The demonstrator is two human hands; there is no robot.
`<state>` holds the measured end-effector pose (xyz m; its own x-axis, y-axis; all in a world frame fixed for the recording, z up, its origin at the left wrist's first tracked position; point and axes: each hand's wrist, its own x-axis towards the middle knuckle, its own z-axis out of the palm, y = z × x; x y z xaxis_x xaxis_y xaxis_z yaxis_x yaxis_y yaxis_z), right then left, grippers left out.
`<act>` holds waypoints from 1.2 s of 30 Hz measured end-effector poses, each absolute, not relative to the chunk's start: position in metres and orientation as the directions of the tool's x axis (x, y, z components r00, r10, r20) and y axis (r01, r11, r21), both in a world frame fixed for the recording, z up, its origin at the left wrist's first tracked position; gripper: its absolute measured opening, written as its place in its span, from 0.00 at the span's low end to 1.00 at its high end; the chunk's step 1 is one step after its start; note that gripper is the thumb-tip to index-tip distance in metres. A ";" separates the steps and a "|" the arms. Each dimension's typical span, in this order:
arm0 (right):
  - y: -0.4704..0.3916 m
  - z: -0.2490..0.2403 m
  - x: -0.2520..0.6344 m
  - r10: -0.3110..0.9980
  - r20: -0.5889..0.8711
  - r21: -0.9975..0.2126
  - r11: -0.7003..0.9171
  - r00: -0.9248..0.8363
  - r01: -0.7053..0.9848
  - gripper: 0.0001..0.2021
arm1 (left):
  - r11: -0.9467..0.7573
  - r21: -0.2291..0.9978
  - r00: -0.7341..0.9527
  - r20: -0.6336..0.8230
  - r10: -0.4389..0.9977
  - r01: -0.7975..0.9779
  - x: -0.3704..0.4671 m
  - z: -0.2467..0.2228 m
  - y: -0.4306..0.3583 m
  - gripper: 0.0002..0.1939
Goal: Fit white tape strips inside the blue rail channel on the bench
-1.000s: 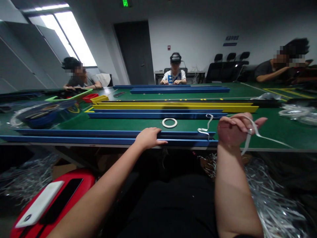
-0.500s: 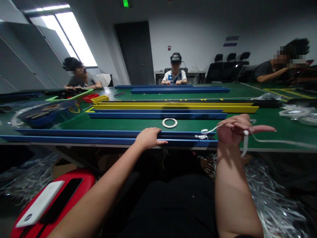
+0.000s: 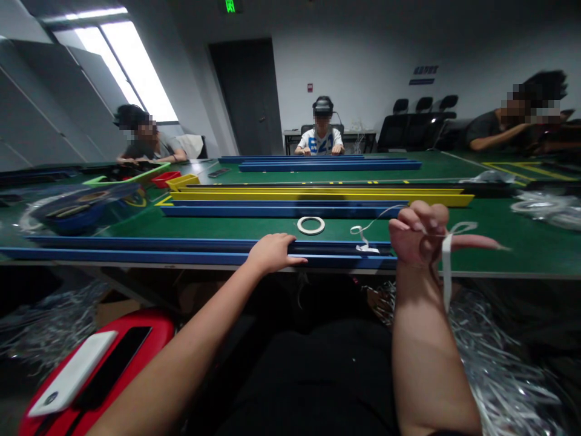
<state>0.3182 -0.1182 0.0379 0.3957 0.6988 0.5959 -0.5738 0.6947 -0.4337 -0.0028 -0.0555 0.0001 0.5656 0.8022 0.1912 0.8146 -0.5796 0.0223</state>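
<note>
My left hand (image 3: 272, 252) lies across a long blue channel (image 3: 149, 255) at the near table edge, fingers on its far rim and thumb by the near one. A dark strip (image 3: 218, 249) runs inside the channel. My right hand (image 3: 420, 233) is raised over the channel's right end, fingers curled round a thin white ribbon (image 3: 447, 266) and one digit stretched out to the right. Part of the ribbon hangs down the wrist; another length runs left to a loose curl (image 3: 358, 230) above a white piece (image 3: 367, 249) on the channel.
A white tape ring (image 3: 311, 226) lies behind the channel. Farther back are another blue channel (image 3: 281, 212) and a yellow one (image 3: 445, 200). Clear packaging (image 3: 549, 209) sits at the right. Three people are around the table. A red stool (image 3: 149, 339) bears a white box and phone.
My right hand has risen slightly and turned, its fingers curled more tightly. The ribbon has shifted with it, and its curl at the left has lifted and loosened. My left hand stays put.
</note>
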 end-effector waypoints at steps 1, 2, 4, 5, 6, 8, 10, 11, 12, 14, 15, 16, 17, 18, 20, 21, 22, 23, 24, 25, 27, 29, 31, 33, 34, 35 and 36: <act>-0.119 0.039 0.318 0.703 0.606 -0.466 0.693 0.372 -0.550 0.29 | -0.582 0.020 0.568 0.193 0.800 0.813 -0.003 0.000 -0.055 0.39; -0.120 0.040 0.318 0.707 0.614 -0.482 0.689 0.352 -0.542 0.31 | -0.584 0.019 0.570 0.195 0.798 0.812 -0.003 0.000 -0.055 0.39; -0.121 0.040 0.319 0.713 0.622 -0.487 0.675 0.323 -0.554 0.34 | -0.587 0.018 0.572 0.200 0.796 0.810 -0.004 -0.001 -0.055 0.39; -0.121 0.038 0.321 0.713 0.628 -0.484 0.672 0.313 -0.560 0.35 | -0.588 0.019 0.573 0.203 0.794 0.809 -0.004 -0.001 -0.055 0.40; -0.121 0.036 0.322 0.709 0.634 -0.482 0.675 0.310 -0.559 0.35 | -0.590 0.019 0.574 0.205 0.793 0.807 -0.004 -0.002 -0.055 0.40; -0.119 0.032 0.326 0.703 0.638 -0.495 0.687 0.314 -0.533 0.35 | -0.593 0.018 0.577 0.209 0.789 0.805 -0.004 -0.002 -0.055 0.40; -0.117 0.029 0.328 0.708 0.631 -0.519 0.690 0.318 -0.504 0.34 | -0.595 0.018 0.578 0.210 0.788 0.804 -0.004 -0.002 -0.054 0.40; -0.117 0.028 0.328 0.711 0.630 -0.529 0.688 0.313 -0.497 0.33 | -0.595 0.019 0.578 0.209 0.788 0.804 -0.004 -0.002 -0.054 0.40; -0.117 0.029 0.326 0.712 0.634 -0.533 0.686 0.303 -0.495 0.32 | -0.594 0.020 0.578 0.208 0.789 0.804 -0.004 -0.003 -0.054 0.40; -0.118 0.033 0.322 0.706 0.652 -0.526 0.684 0.278 -0.505 0.28 | -0.593 0.022 0.577 0.204 0.791 0.805 -0.004 -0.003 -0.053 0.40; -0.119 0.037 0.319 0.707 0.653 -0.525 0.680 0.270 -0.512 0.25 | -0.593 0.023 0.577 0.203 0.791 0.805 -0.004 -0.003 -0.053 0.40; -0.120 0.041 0.316 0.717 0.645 -0.535 0.671 0.265 -0.514 0.21 | -0.595 0.025 0.578 0.204 0.790 0.804 -0.005 -0.003 -0.052 0.40; -0.121 0.044 0.313 0.731 0.630 -0.554 0.659 0.260 -0.509 0.17 | -0.597 0.026 0.580 0.206 0.788 0.802 -0.005 -0.004 -0.052 0.40; -0.122 0.048 0.311 0.748 0.613 -0.584 0.646 0.255 -0.492 0.15 | -0.600 0.026 0.582 0.210 0.785 0.800 -0.005 -0.004 -0.052 0.40; -0.121 0.053 0.309 0.784 0.575 -0.669 0.615 0.233 -0.419 0.18 | -0.603 0.024 0.586 0.213 0.782 0.797 -0.005 -0.004 -0.052 0.41; -0.120 0.055 0.308 0.798 0.560 -0.710 0.600 0.221 -0.369 0.21 | -0.603 0.021 0.586 0.213 0.782 0.798 -0.005 -0.004 -0.052 0.41; -0.119 0.056 0.307 0.808 0.550 -0.743 0.589 0.211 -0.316 0.23 | -0.601 0.018 0.585 0.212 0.783 0.799 -0.005 -0.004 -0.052 0.41; -0.117 0.056 0.306 0.811 0.547 -0.767 0.584 0.206 -0.265 0.25 | -0.600 0.015 0.584 0.211 0.784 0.800 -0.005 -0.004 -0.052 0.41; -0.115 0.056 0.305 0.810 0.549 -0.780 0.585 0.207 -0.219 0.25 | -0.599 0.012 0.583 0.211 0.785 0.801 -0.005 -0.005 -0.052 0.41; -0.113 0.055 0.303 0.802 0.558 -0.784 0.594 0.215 -0.180 0.24 | -0.598 0.009 0.583 0.211 0.784 0.801 -0.005 -0.005 -0.052 0.40; -0.109 0.052 0.300 0.765 0.588 -0.768 0.630 0.264 -0.113 0.20 | -0.599 0.005 0.584 0.211 0.784 0.801 -0.005 -0.005 -0.052 0.40; -0.105 0.049 0.295 0.712 0.614 -0.743 0.667 0.339 -0.056 0.20 | -0.599 0.006 0.584 0.212 0.784 0.801 -0.005 -0.005 -0.051 0.40; -0.102 0.047 0.291 0.668 0.628 -0.722 0.692 0.400 -0.021 0.21 | -0.601 0.010 0.585 0.214 0.782 0.800 -0.005 -0.006 -0.051 0.41; -0.099 0.045 0.288 0.649 0.629 -0.716 0.698 0.428 -0.005 0.19 | -0.604 0.013 0.587 0.216 0.780 0.797 -0.005 -0.006 -0.051 0.41; -0.098 0.044 0.288 0.647 0.629 -0.718 0.696 0.431 0.002 0.17 | -0.605 0.013 0.589 0.217 0.779 0.796 -0.005 -0.006 -0.051 0.41; -0.097 0.044 0.287 0.647 0.630 -0.720 0.694 0.429 0.011 0.16 | -0.606 0.013 0.589 0.217 0.778 0.796 -0.005 -0.006 -0.051 0.41; -0.097 0.043 0.287 0.646 0.635 -0.721 0.692 0.423 0.026 0.14 | -0.605 0.012 0.589 0.216 0.779 0.796 -0.005 -0.005 -0.051 0.41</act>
